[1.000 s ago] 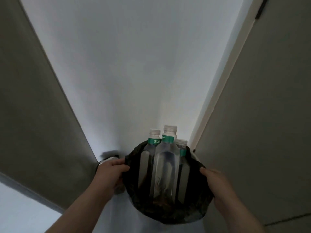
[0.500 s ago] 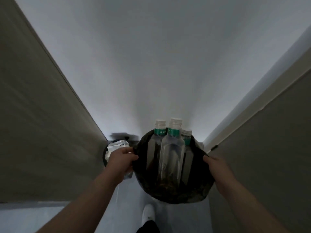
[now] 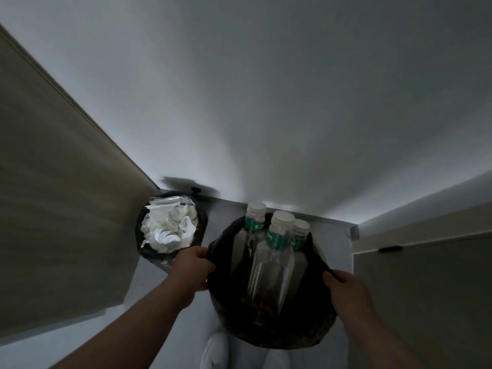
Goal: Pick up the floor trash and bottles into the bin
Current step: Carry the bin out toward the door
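White wall fills the top; beige panel on the left, another beige panel on the right. Dim light, detail is poor.

Held bin, black liner, sits low centre between both hands, off the floor, mouth facing the camera. Floor bin stands to its left, just beside the left panel, packed with crumpled white trash.

Both forearms reach in from the bottom edge. Left hand: fingers curled over the held bin's left rim, gripping it. Right hand: fingers curled, pinching the right rim; its fingertips are hidden behind the liner.

Three clear bottles stand upright inside the held bin, long axis vertical, white caps up, green neck labels. Front bottle is in the middle, left bottle behind it, rear bottle mostly hidden. Their bases are lost in the dark liner. Label text too small to read.

Two white shapes at the bottom edge are cut off; cannot tell what they are.
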Available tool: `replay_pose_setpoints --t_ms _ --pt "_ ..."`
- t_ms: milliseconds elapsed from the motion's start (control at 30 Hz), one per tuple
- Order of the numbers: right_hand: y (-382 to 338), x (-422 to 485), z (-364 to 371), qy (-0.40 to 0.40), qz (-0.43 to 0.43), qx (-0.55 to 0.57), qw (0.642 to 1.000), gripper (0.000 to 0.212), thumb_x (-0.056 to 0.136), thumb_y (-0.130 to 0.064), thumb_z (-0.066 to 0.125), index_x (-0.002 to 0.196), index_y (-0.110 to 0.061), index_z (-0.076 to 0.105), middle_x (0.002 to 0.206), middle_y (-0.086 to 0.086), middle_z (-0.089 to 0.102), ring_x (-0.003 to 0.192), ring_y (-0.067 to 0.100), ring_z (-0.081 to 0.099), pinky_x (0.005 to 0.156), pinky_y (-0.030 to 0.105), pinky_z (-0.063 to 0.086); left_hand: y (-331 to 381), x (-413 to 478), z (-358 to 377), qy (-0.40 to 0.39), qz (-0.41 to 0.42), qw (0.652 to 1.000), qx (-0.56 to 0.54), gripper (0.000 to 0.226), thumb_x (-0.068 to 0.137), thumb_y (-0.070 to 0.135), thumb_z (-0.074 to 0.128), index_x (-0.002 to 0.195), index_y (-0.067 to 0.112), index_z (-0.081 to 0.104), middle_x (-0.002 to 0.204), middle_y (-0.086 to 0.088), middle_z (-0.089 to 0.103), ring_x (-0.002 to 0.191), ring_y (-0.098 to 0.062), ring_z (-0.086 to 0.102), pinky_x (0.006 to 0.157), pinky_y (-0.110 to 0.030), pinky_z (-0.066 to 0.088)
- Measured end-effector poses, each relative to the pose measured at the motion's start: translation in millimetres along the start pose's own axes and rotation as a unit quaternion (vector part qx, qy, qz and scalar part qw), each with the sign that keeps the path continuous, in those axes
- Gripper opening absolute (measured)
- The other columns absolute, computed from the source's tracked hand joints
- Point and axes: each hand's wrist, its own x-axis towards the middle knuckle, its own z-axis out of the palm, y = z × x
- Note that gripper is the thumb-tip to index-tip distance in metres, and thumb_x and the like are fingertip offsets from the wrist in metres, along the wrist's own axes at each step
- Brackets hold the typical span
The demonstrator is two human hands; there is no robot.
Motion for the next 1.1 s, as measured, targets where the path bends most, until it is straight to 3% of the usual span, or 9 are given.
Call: replay_pose_setpoints --t_ms 167,400,533,700,833,1000,1100 --pt "23.3 88.8 43.2 -0.004 -0.013 -0.021 1.0 0.023 0.094 -0.015 0.054 0.099 -0.004 0.073 0.088 0.013 0.068 0.088 0.032 0.065 0.089 0.05 0.052 -25.1 96.4 22.1 0.023 0.002 1.0 0.02 0.037 0.08 -0.018 0.041 0.078 0.013 0.062 0.08 -0.018 0.059 0.066 -0.026 0.055 0.061 -0.034 0.049" --pt "42.2 188.4 105.5 -0.006 -0.017 -0.086 0.996 0.019 0.09 -0.008 0.056 0.097 0.0 0.072 0.092 0.016 0.068 0.084 0.027 0.063 0.08 0.035 0.051 -48.5 208.2 34.0 0.072 0.049 0.994 0.073 0.035 0.073 -0.018 0.041 0.068 0.01 0.062 0.066 -0.017 0.055 0.062 -0.029 0.056 0.061 -0.037 0.051" --pt "48.5 223.6 130.5 -0.013 -0.011 -0.099 0.995 0.019 0.09 -0.007 0.055 0.093 0.0 0.072 0.083 0.015 0.066 0.073 0.023 0.06 0.067 0.027 0.046 -55.9 251.5 35.7 0.112 0.095 0.981 0.129 0.026 0.056 -0.001 0.045 0.069 0.005 0.067 0.063 -0.018 0.06 0.061 -0.031 0.061 0.06 -0.045 0.055" --pt "56.5 238.2 153.3 -0.001 -0.004 -0.085 0.996 0.019 0.09 -0.007 0.054 0.086 -0.004 0.072 0.076 0.012 0.064 0.07 0.025 0.061 0.067 0.031 0.05 -58.4 274.1 36.0 0.135 0.124 0.966 0.181 0.028 0.047 0.006 0.042 0.063 0.004 0.064 0.056 -0.014 0.057 0.054 -0.028 0.058 0.053 -0.034 0.047" --pt "58.1 249.6 165.5 0.004 -0.01 -0.068 0.998 0.023 0.088 -0.008 0.053 0.071 -0.009 0.068 0.069 0.015 0.065 0.069 0.032 0.066 0.067 0.04 0.057 -55.7 286.1 32.6 0.155 0.146 0.956 0.203 0.026 0.053 0.001 0.047 0.069 0.002 0.068 0.063 -0.021 0.062 0.06 -0.032 0.062 0.057 -0.043 0.054" --pt "57.6 255.1 159.3 -0.018 -0.006 -0.044 0.999 0.023 0.09 -0.007 0.056 0.071 -0.013 0.068 0.072 0.012 0.062 0.064 0.023 0.058 0.063 0.029 0.048 -59.3 294.5 30.3 0.147 0.149 0.966 0.152 0.039 0.047 0.005 0.041 0.075 -0.001 0.067 0.063 -0.023 0.059 0.058 -0.032 0.061 0.056 -0.042 0.052" --pt "59.0 255.1 158.7 -0.029 0.007 -0.025 0.999 0.026 0.09 -0.007 0.057 0.068 -0.017 0.067 0.071 0.01 0.061 0.061 0.021 0.056 0.061 0.027 0.047 -60.1 293.7 30.3 0.151 0.144 0.968 0.138 0.041 0.048 0.004 0.041 0.076 0.002 0.07 0.072 -0.027 0.065 0.064 -0.038 0.065 0.061 -0.053 0.056"
